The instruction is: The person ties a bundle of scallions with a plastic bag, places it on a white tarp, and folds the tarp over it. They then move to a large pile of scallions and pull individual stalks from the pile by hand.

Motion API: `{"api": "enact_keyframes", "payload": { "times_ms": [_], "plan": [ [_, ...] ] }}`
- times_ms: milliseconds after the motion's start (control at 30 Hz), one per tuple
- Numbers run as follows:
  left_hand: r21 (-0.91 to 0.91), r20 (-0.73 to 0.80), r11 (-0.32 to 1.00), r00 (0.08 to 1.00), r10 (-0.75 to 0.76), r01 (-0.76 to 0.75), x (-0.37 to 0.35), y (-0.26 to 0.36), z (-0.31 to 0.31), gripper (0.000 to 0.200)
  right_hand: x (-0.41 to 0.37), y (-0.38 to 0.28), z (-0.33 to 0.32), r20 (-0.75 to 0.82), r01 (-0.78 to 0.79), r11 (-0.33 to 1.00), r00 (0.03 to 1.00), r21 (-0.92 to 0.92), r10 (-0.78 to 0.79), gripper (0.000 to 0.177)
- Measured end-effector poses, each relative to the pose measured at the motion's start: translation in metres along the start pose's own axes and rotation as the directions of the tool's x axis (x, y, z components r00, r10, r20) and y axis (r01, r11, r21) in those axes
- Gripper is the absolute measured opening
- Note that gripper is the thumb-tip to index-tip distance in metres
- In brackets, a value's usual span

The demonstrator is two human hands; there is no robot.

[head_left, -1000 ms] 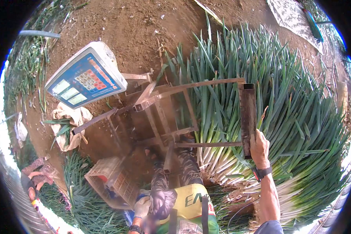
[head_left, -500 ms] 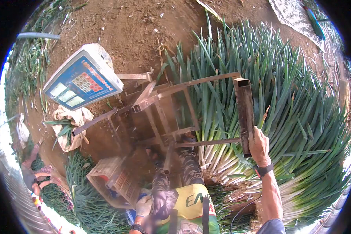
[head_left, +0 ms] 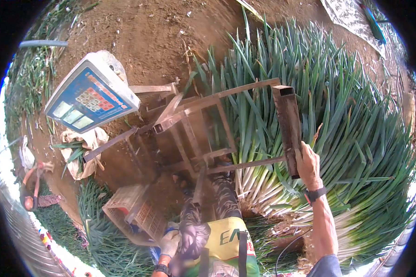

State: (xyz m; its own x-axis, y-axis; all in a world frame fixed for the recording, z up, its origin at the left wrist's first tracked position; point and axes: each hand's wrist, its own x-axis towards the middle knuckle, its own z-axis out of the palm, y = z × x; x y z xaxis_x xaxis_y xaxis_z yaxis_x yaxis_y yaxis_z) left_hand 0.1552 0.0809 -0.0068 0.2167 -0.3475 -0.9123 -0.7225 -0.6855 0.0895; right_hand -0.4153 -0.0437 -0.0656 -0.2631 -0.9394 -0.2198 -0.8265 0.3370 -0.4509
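Bare brown dirt (head_left: pixel 162 27) lies all around, with a big heap of green onions (head_left: pixel 346 120) fanned across it on our right. Our right hand (head_left: pixel 308 164) is closed around the lower end of a rusty tube (head_left: pixel 287 122), one side of the scale frame (head_left: pixel 194 115) (its display (head_left: pixel 90 94) hangs off the far left corner, tilted). The frame sits askew, partly over the white onion ends. We judge it to be mid-shift: gripped and tipped, not yet set level anywhere, with nothing loaded on it. Our left hand (head_left: pixel 170 241), in a pale glove, is low beside a crate (head_left: pixel 134 212) near our knee; we cannot tell whether it grips anything. A crumpled sack (head_left: pixel 81 143) lies beyond the crate.
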Motion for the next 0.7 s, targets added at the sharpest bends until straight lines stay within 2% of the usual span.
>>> {"api": "enact_keyframes", "payload": {
  "times_ms": [100, 267, 367, 400, 500, 600, 700],
  "plan": [
    [-0.015, 0.004, 1.0, 1.0, 0.01, -0.01, 0.008, -0.012, 0.004, 0.034, 0.005, 0.011, 0.015, -0.063, 0.015, 1.0, 0.998, -0.004, -0.015, 0.024],
    [0.013, 0.011, 1.0, 1.0, -0.012, 0.012, 0.01, -0.006, 0.004, 0.033, 0.016, 0.014, 0.039, -0.041, 0.05, 0.997, 0.998, -0.058, -0.053, 0.027],
    [-0.001, -0.001, 1.0, 1.0, -0.026, 0.026, 0.011, -0.007, 0.007, 0.033, 0.015, 0.009, 0.054, -0.012, 0.085, 0.996, 0.996, -0.027, -0.085, 0.027],
    [-0.018, -0.005, 0.999, 0.999, -0.037, 0.037, 0.011, -0.007, 0.008, 0.033, 0.017, 0.004, 0.061, -0.037, 0.094, 0.996, 0.995, 0.0, -0.094, 0.022],
    [0.026, -0.002, 1.0, 1.0, 0.016, -0.016, 0.01, -0.005, 0.008, 0.033, 0.02, -0.016, 0.077, 0.084, 0.089, 0.995, 0.992, 0.055, -0.093, 0.015],
    [-0.047, 0.012, 0.997, 0.998, -0.054, 0.055, 0.006, 0.006, 0.007, 0.033, 0.015, -0.035, 0.11, 0.076, 0.094, 0.992, 0.992, 0.083, -0.1, 0.012],
    [-0.11, -0.004, 0.992, 0.998, -0.056, 0.055, 0.004, 0.0, 0.009, 0.03, 0.005, -0.046, 0.12, 0.022, 0.064, 0.995, 0.998, 0.078, -0.066, 0.015]
  ]
}}
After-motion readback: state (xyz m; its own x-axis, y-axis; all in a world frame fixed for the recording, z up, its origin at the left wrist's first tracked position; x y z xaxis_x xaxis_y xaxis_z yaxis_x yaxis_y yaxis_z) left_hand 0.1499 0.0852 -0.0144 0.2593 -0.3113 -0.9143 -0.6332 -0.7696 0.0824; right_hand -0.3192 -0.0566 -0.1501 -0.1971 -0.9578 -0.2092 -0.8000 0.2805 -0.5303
